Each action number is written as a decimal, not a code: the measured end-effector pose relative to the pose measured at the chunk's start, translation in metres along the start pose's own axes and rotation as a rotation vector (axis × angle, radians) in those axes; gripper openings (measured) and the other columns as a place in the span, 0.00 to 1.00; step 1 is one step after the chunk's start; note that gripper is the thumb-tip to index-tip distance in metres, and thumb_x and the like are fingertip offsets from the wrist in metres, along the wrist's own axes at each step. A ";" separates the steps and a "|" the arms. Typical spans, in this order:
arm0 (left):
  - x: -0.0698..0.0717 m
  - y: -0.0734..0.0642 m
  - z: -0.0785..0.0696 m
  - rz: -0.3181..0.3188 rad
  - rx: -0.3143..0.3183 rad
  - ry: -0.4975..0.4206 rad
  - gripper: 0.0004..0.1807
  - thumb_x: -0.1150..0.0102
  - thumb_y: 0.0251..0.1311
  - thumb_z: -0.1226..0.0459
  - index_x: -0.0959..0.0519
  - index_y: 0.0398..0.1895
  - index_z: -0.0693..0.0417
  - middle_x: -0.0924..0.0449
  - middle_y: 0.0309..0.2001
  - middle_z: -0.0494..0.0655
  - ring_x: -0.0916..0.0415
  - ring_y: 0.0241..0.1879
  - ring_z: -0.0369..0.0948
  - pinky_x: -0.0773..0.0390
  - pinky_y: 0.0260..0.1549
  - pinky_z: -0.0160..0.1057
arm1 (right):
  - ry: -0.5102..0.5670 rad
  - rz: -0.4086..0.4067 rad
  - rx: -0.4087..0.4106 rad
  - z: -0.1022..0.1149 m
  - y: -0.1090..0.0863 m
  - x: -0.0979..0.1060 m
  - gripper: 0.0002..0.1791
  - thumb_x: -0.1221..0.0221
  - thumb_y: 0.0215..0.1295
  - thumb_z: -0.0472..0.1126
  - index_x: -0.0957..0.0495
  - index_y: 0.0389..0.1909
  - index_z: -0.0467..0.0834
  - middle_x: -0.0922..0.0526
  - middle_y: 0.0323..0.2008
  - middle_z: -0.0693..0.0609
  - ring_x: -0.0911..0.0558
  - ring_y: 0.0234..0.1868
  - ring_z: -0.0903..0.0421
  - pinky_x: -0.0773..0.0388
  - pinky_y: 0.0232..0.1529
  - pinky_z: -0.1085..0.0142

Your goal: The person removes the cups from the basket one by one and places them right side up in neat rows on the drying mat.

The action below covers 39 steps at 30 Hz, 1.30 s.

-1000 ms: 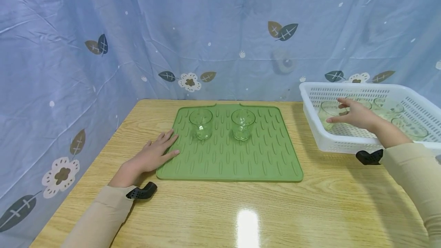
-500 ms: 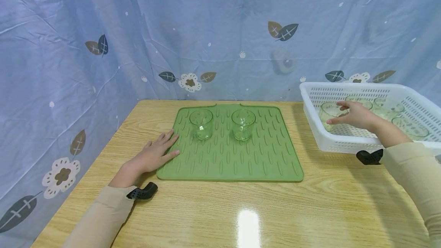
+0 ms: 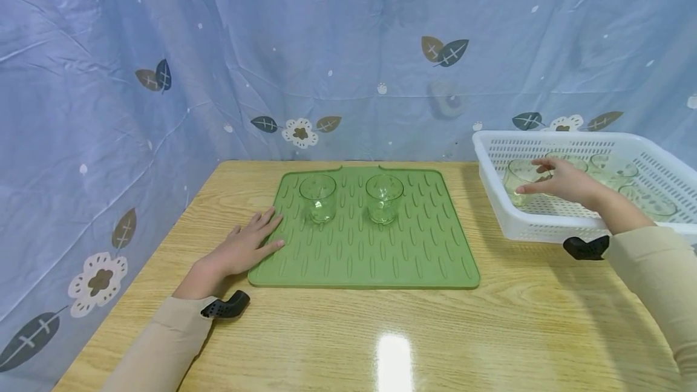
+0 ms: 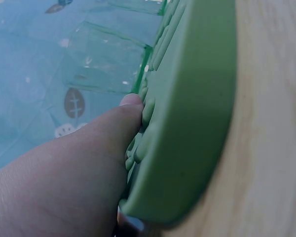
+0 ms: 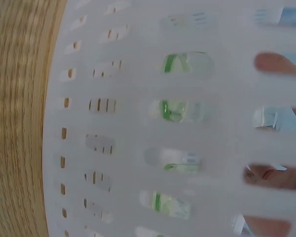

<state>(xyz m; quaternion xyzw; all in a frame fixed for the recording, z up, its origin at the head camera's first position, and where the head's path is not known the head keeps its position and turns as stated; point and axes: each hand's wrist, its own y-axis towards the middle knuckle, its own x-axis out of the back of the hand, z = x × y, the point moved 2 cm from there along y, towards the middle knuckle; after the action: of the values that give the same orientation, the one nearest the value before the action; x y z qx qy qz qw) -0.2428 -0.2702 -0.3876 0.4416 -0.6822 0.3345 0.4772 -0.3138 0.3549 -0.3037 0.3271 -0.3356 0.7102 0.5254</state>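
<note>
Looks to me like the step in hand is taking hold of a glass [image 3: 513, 181] — the right hand [image 3: 569, 183] has thumb and fingers curled round it near the rim, inside the white basket [image 3: 492, 183], with other glasses [image 3: 613, 168] beside it. I'd say the next move calls for a steady pinch and a straight lift past the basket wall. Left hand [image 3: 236, 250] is spread on the edge of the green mat [image 3: 359, 259], where two upright glasses [image 3: 320, 199] stand apart. Wood-grain table [image 3: 305, 337], shiny up front, blue flowery curtain [image 3: 337, 35] behind and to the left.
</note>
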 end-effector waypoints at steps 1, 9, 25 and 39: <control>0.000 0.000 0.000 0.000 0.000 0.000 0.41 0.59 0.79 0.41 0.49 0.83 0.56 0.61 0.82 0.59 0.64 0.79 0.63 0.62 0.67 0.77 | 0.001 -0.004 0.005 0.000 -0.001 0.000 0.55 0.36 0.72 0.53 0.59 0.77 0.23 0.48 0.68 0.18 0.38 0.63 0.19 0.34 0.57 0.28; -0.002 0.000 0.002 -0.001 0.002 -0.001 0.41 0.59 0.79 0.41 0.49 0.83 0.56 0.61 0.82 0.59 0.64 0.79 0.63 0.63 0.67 0.77 | 0.035 -0.043 0.021 0.004 -0.004 0.004 0.54 0.37 0.73 0.51 0.59 0.78 0.24 0.46 0.68 0.20 0.37 0.63 0.22 0.33 0.56 0.30; -0.002 0.000 0.003 -0.001 0.001 0.002 0.42 0.60 0.78 0.40 0.49 0.83 0.55 0.61 0.82 0.58 0.64 0.79 0.63 0.63 0.67 0.77 | 0.147 -0.060 0.057 0.021 -0.017 0.011 0.52 0.38 0.75 0.50 0.61 0.80 0.28 0.47 0.73 0.24 0.41 0.69 0.27 0.37 0.61 0.32; -0.002 0.000 0.002 0.006 0.004 0.004 0.41 0.60 0.79 0.40 0.49 0.83 0.55 0.61 0.82 0.58 0.64 0.79 0.63 0.63 0.67 0.77 | 0.225 -0.085 0.102 0.022 -0.024 0.009 0.47 0.39 0.76 0.44 0.60 0.81 0.34 0.36 0.70 0.49 0.28 0.59 0.70 0.30 0.45 0.83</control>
<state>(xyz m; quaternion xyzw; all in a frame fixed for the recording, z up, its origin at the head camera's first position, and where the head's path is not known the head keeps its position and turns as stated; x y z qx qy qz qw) -0.2429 -0.2717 -0.3900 0.4400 -0.6819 0.3381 0.4765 -0.2906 0.3470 -0.2809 0.2855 -0.2239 0.7356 0.5720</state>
